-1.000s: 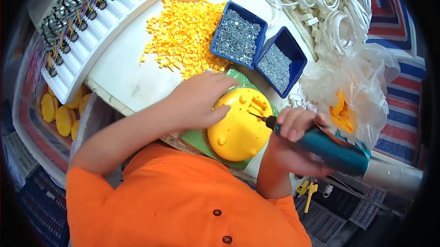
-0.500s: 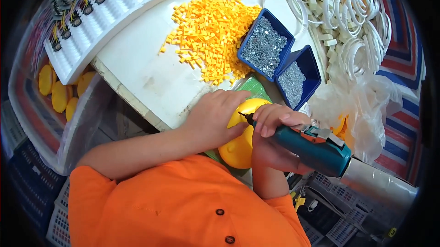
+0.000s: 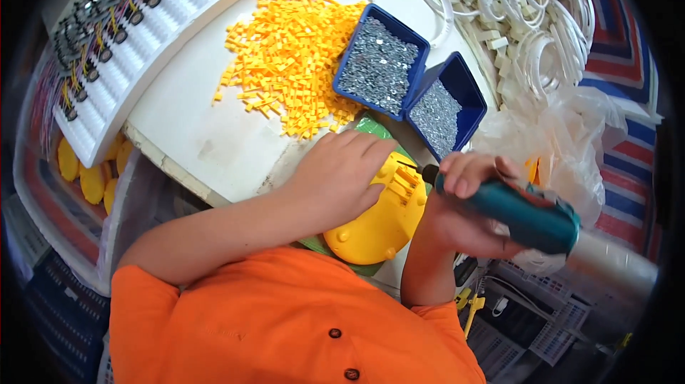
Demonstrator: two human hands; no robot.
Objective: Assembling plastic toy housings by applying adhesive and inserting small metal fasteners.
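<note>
A round yellow plastic housing (image 3: 378, 223) with small knobs and a slotted raised part lies on a green pad (image 3: 372, 126) at the table's near edge. My left hand (image 3: 339, 173) grips its upper left side, with fingers and thumb over the rim. In my right hand (image 3: 467, 202) is a teal electric screwdriver (image 3: 528, 216), fingers wrapped round its front end. Its thin bit points left over the housing's slotted part; whether it touches, I cannot tell. Just beyond are two blue bins, one with small metal parts (image 3: 378, 63), the other with screw-like metal pieces (image 3: 437, 120).
A heap of small yellow plastic pieces (image 3: 292, 56) covers the table's middle. White rings and cables (image 3: 528, 20) crowd the far right, beside a clear plastic bag (image 3: 564, 134). A white foam tray (image 3: 150, 34) with wired parts stands left, above a lined bin of yellow discs (image 3: 91, 173).
My right hand has drawn the screwdriver to the right, uncovering more of the housing. The whole view has shifted slightly; my left hand stays on the housing.
</note>
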